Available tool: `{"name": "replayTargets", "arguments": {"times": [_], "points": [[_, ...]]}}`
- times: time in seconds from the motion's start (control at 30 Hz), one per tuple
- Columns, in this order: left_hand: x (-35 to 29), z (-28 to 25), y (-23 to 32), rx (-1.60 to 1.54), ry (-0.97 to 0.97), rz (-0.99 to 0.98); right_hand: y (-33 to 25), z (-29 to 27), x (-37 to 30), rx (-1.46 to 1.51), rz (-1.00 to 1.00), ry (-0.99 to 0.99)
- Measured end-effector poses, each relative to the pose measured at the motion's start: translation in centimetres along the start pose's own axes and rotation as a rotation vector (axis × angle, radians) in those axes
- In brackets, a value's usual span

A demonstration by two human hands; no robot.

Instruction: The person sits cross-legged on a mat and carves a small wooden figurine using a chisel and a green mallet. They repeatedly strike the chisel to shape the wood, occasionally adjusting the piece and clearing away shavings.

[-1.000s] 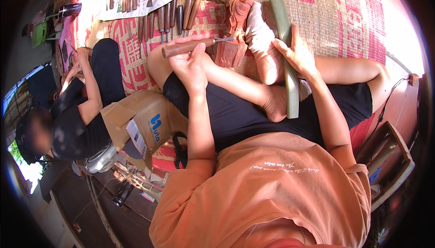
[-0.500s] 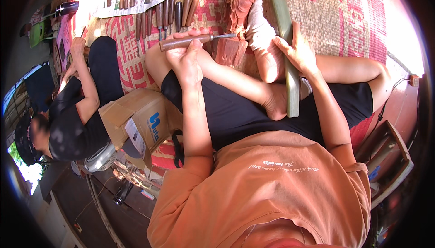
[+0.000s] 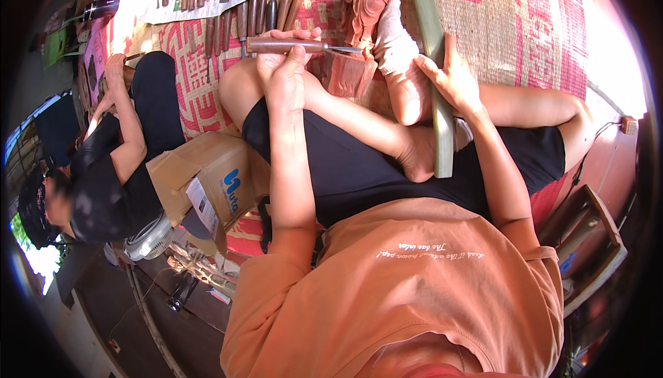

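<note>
My left hand [image 3: 283, 71] is closed round the wooden handle of a carving chisel [image 3: 286, 45], palm up. Its thin metal blade points right, with the tip beside a reddish carved wooden figure [image 3: 364, 22] that stands on a rough block base [image 3: 349, 75]. I cannot tell if the tip touches the wood. In my right hand [image 3: 456, 78] is a long, flat green bar [image 3: 442, 115], gripped with the thumb on its left edge; the other fingers are partly hidden. Next to the figure is my foot, with white cloth [image 3: 395, 40] wrapped over its front part.
Several wood-handled chisels [image 3: 273, 13] lie beyond my left hand, some on a white sheet [image 3: 186, 12], over a patterned woven mat [image 3: 539, 40]. An open cardboard box [image 3: 200, 171] stands left of me. Another person [image 3: 103, 191] sits working at far left. A wooden frame [image 3: 594, 254] is at right.
My left hand has shifted slightly, bringing the chisel a little right and up, its blade now sloping slightly down. The green bar stays in place. The other person's hands have moved a little.
</note>
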State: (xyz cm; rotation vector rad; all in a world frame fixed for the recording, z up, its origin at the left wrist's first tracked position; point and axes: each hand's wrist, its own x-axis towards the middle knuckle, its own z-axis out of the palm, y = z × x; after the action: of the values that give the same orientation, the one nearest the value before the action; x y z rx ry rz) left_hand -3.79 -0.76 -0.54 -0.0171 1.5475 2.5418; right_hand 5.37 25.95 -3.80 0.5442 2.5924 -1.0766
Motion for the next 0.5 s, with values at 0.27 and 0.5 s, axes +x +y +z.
{"name": "replayTargets", "arguments": {"times": [0.27, 0.5], "points": [[-0.9, 1.3, 0.4, 0.155, 0.118, 0.089, -0.1, -0.3, -0.2, 0.040, 0.016, -0.008], [-1.0, 1.7, 0.3, 0.293, 0.123, 0.182, 0.2, 0.0, 0.0, 0.055, 0.002, 0.000]]}}
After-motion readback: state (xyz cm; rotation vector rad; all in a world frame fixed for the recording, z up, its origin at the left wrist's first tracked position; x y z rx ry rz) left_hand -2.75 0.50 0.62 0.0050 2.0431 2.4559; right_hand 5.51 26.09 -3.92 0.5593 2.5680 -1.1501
